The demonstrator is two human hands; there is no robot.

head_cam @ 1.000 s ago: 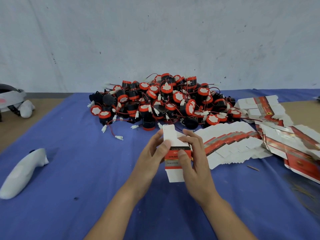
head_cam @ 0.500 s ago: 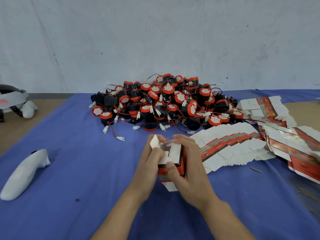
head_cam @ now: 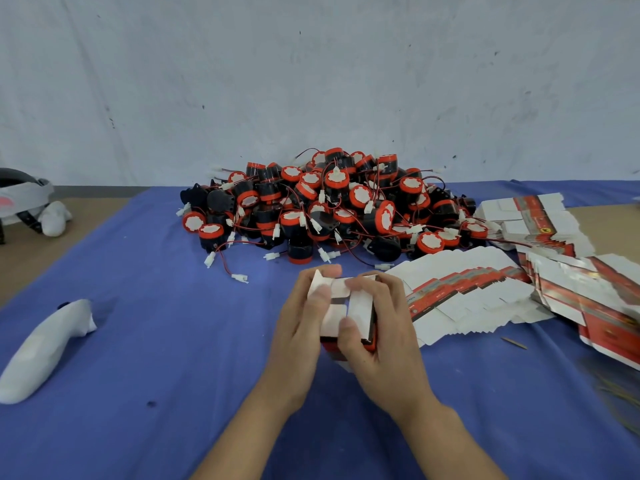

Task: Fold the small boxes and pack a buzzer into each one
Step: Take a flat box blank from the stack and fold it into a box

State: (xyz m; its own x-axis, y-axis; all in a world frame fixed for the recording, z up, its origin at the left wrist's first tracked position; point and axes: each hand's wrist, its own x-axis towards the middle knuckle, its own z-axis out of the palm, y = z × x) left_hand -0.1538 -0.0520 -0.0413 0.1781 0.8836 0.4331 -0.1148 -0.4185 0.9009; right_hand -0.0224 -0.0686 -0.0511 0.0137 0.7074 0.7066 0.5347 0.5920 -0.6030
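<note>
Both hands grip one small red-and-white cardboard box (head_cam: 346, 308) above the blue cloth-covered surface (head_cam: 173, 341) — the left hand (head_cam: 301, 327) curled round its left side, the right hand (head_cam: 384, 337) round its right, thumbs pressing the white end flaps. Behind sits a heap of black-and-orange wired buzzers (head_cam: 329, 206) — flat unfolded boxes (head_cam: 467, 289) fan out to the right.

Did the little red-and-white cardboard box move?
Yes. The red-and-white cardboard box came down and back; its top no longer overlaps the black-and-red buzzer pile.

Buzzers (head_cam: 332, 206) black, orange caps; box (head_cam: 346, 308) white-red; cloth (head_cam: 138, 341) blue.
</note>
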